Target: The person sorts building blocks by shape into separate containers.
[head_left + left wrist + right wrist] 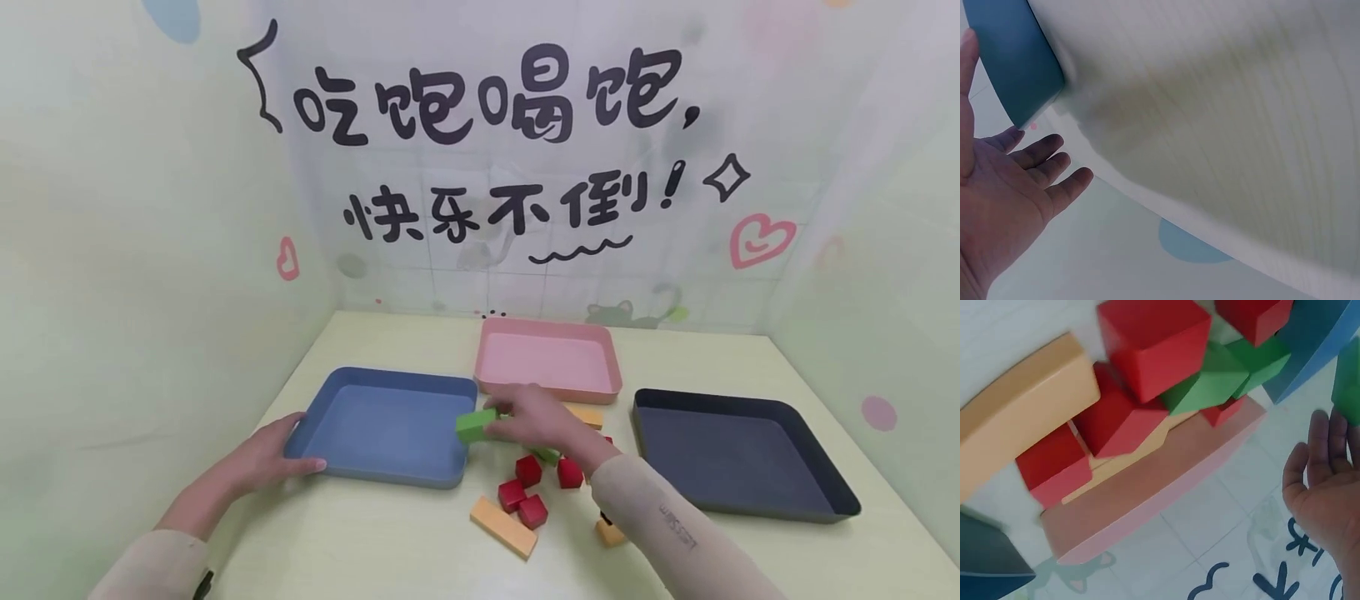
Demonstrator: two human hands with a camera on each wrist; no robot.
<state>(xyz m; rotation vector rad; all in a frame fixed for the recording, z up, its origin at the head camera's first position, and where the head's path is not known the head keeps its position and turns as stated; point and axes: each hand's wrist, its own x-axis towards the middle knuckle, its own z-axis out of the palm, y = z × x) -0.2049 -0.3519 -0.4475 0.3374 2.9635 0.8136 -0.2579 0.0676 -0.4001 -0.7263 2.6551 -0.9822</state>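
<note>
My left hand (262,458) rests against the near left corner of a blue tray (345,471), thumb along the front wall and fingers at the left side. In the left wrist view its fingers are spread and fairly straight beside the blue tray's wall (1016,56). My right hand (536,417) pinches a green block (474,426) above the blue tray's right edge. The right wrist view shows that green block (1349,381) at the fingertips, partly cut off by the frame. Below the right hand lie red cubes (528,471) and another green block (547,455), partly hidden.
A pink tray (551,393) stands at the back, and a dark grey tray (735,475) at the right. Orange blocks lie about: a long one (504,527) in front, one (587,415) by the pink tray, another (611,532) partly under the right sleeve. Walls enclose the table.
</note>
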